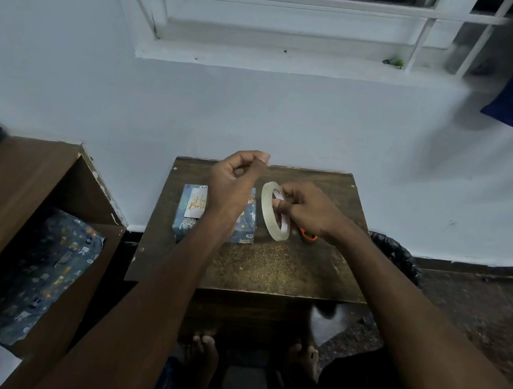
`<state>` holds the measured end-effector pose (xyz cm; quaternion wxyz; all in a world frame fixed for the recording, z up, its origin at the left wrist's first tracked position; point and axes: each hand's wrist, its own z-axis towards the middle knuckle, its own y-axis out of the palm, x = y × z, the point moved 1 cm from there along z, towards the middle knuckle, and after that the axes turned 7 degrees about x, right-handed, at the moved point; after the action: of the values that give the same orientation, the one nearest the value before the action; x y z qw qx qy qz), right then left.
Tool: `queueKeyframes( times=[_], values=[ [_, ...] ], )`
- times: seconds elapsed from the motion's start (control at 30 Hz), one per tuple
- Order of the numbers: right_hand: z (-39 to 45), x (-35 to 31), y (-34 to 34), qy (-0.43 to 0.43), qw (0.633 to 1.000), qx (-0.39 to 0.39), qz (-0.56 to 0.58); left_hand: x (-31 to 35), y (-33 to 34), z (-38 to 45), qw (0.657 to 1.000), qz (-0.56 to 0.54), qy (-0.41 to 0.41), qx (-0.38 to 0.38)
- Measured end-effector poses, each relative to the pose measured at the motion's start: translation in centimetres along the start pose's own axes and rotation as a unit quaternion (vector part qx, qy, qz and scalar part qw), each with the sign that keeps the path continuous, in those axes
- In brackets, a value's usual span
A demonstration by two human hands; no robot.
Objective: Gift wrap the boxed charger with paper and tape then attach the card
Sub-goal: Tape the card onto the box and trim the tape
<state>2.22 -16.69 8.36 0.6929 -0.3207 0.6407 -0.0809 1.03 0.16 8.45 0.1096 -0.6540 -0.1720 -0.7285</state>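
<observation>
- The right hand (307, 209), at the centre of the frame, holds a translucent roll of clear tape (275, 211) upright and tilted, with fingers curled through its hole and round its rim.
- The left hand (235, 181), just left of the roll and slightly higher, has thumb and forefinger pinched together near its top; whether a strip of tape runs between them is too faint to tell.
- Under the left wrist lies the box wrapped in blue paper printed with small animals (246, 222), on the left half of a small dark wooden table (271, 268).
- A white card with gold "Happy Birthday" lettering (196, 204) lies on top of the wrapped box, partly hidden by the left forearm.
- An orange scissor handle (308, 235) peeks out on the table below the right wrist.
- At the lower left of the frame, a brown wooden shelf unit (20, 169) holds a sheet of the same blue patterned paper (46, 271).
- Bare feet (203, 354) show under the table at the bottom centre.
</observation>
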Motion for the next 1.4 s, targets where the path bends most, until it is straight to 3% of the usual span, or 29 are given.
queueKeyframes(
  times=[0.13, 0.23, 0.6, 0.73, 0.9, 1.07, 1.27, 1.4],
  values=[
    [0.2, 0.7, -0.4, 0.011, 1.0, 0.024, -0.007, 0.6, -0.7, 0.0, 0.992, 0.033, -0.033, -0.114],
    [0.1, 0.7, -0.8, 0.013, 0.999, 0.037, -0.016, 0.8, -1.0, 0.0, 0.987, 0.037, -0.042, -0.148],
    [0.6, 1.6, -0.9, 0.03, 0.999, 0.023, -0.01, 0.4, -0.5, -0.1, 0.992, 0.032, -0.046, -0.111],
    [0.9, 2.4, -2.5, 0.026, 0.993, 0.034, -0.109, 0.4, -0.9, 0.1, 0.994, 0.042, -0.035, -0.096],
    [0.6, 3.4, -3.2, 0.08, 0.946, 0.041, -0.31, 0.0, -1.2, 0.5, 0.99, 0.109, 0.028, -0.09],
    [0.0, 2.7, -1.3, 0.084, 0.908, 0.077, -0.403, -0.3, -0.7, 0.8, 0.983, 0.151, 0.043, -0.098],
    [-0.1, 1.2, 1.2, 0.069, 0.834, 0.104, -0.537, -0.6, -0.6, 0.8, 0.978, 0.171, 0.059, -0.105],
    [0.1, 1.0, 1.6, 0.064, 0.829, 0.101, -0.547, -0.7, -0.8, 0.8, 0.978, 0.168, 0.062, -0.106]
  ],
)
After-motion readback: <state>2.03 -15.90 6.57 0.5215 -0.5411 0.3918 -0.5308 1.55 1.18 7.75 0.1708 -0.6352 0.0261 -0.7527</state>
